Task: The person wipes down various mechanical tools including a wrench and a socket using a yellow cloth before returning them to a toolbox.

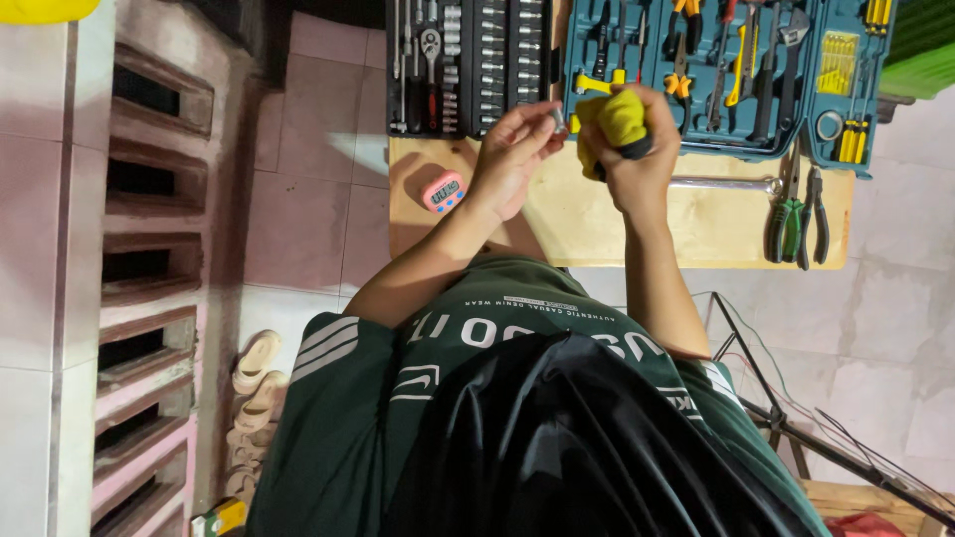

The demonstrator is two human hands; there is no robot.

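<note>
My right hand (637, 159) is closed around a tool's thick yellow and black handle (622, 119), held above a pale wooden board (597, 224). My left hand (512, 149) pinches a small metal socket (557, 119) at its fingertips, right beside the handle's end. Both hands hover just in front of an open teal tool case (716, 70). Whether the socket touches the tool is hidden by my fingers.
A black socket tray (463, 65) lies left of the teal case. The board carries a pink timer (444, 191), a metal rod (721, 183) and green-handled pliers (796, 214). Sandals (257, 383) lie on the tiled floor at left; a black stand (796, 418) is at right.
</note>
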